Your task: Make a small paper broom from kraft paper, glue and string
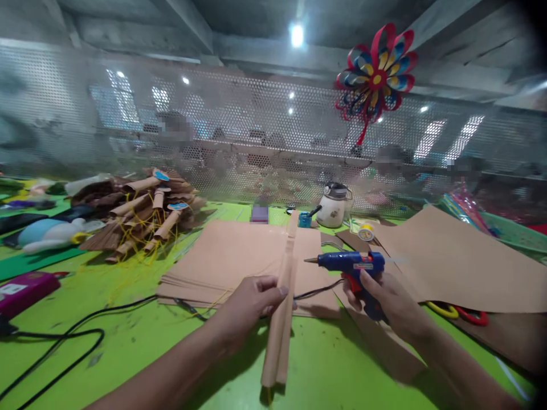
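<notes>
My left hand (252, 304) pinches a long rolled strip of brown paper (280, 324) between thumb and fingers. The roll points away from me, and a bit of yellow string shows at its near end. In my right hand (384, 299) is a blue glue gun (352, 261) with a red trigger, its nozzle aimed left toward the roll but apart from it. A clear glue stick pokes out of its back. Beneath the roll lies a stack of brown paper sheets (239, 250) on the green table (141, 353).
Rolled brown paper pieces with yellow strings (149, 216) are heaped at left. A black cord (81, 336) runs across the left side near a purple box (28, 293). Scissors (472, 315) lie partly under a large brown sheet (465, 256) at right. A white jar (332, 205) stands behind.
</notes>
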The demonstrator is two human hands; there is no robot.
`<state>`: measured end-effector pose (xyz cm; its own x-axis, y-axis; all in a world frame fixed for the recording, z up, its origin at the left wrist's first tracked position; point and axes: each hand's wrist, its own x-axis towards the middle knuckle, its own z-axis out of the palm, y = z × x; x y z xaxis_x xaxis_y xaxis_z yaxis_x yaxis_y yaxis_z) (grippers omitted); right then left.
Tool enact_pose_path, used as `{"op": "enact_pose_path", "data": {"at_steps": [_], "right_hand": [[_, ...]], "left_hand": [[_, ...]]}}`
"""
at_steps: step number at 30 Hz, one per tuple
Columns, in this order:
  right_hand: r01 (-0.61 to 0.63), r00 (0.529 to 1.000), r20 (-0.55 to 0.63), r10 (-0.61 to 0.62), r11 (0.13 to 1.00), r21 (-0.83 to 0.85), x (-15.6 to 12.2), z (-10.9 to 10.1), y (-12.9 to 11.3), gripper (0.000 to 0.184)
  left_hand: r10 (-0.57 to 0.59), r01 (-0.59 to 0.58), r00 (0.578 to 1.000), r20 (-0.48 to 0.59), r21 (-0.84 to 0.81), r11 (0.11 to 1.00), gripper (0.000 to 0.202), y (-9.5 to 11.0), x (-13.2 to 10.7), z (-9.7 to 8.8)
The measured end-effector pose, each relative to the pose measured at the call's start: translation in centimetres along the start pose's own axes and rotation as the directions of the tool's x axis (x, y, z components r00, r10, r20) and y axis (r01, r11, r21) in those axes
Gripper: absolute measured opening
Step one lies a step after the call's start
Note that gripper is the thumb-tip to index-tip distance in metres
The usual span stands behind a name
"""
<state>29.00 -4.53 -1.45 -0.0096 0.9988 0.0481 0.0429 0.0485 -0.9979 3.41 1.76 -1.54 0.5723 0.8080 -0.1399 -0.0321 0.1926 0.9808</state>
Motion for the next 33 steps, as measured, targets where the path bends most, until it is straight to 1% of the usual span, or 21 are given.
{"op": "enact_pose_path", "data": {"at_steps": [3,7,11,14,20,24,29,33], "right_hand": [[-0.048,0.998,-0.045,0.046,0.998,-0.036,-0.45,0.07,-0.14,0.044],[-0.111,0.986,-0.131,0.099,0.990,-0.086,-0.81,0.33,-0.19,0.049],[-0.118,0.987,-0.127,0.102,0.985,-0.127,-0.89,0.32,0.05,0.047],[-0.114,0.987,-0.129,0.094,0.981,-0.158,-0.94,0.22,0.17,0.047],[-0.094,0.987,-0.142,0.069,0.979,-0.180,-0.96,0.30,0.13,0.047],[-0.081,0.990,-0.132,0.058,0.981,-0.179,-0.79,0.23,0.07,0.047],[-0.094,0.994,-0.075,0.082,0.977,-0.189,-0.71,-0.09,0.14,0.050],[-0.108,0.991,-0.103,0.088,0.972,-0.209,-0.86,-0.06,0.19,0.050]], "left_hand": [[-0.027,0.027,0.999,0.026,0.013,1.000,0.028,-0.17,-0.03,-0.01],[-0.088,0.095,0.992,0.087,-0.071,0.993,0.033,-0.09,-0.28,0.21],[-0.121,0.138,0.984,0.131,-0.124,0.983,0.039,0.24,-0.68,0.44],[-0.123,0.139,0.984,0.126,-0.121,0.983,0.039,0.22,-0.77,0.45],[-0.118,0.126,0.990,0.071,-0.110,0.986,0.036,0.16,-0.77,0.55],[-0.112,0.120,0.989,0.096,-0.084,0.989,0.040,0.13,-0.79,0.49],[-0.110,0.118,0.990,0.085,-0.093,0.989,0.043,-0.22,-0.69,0.46],[-0.088,0.093,0.993,0.077,-0.062,0.994,0.042,-0.30,-0.60,0.45]]}}
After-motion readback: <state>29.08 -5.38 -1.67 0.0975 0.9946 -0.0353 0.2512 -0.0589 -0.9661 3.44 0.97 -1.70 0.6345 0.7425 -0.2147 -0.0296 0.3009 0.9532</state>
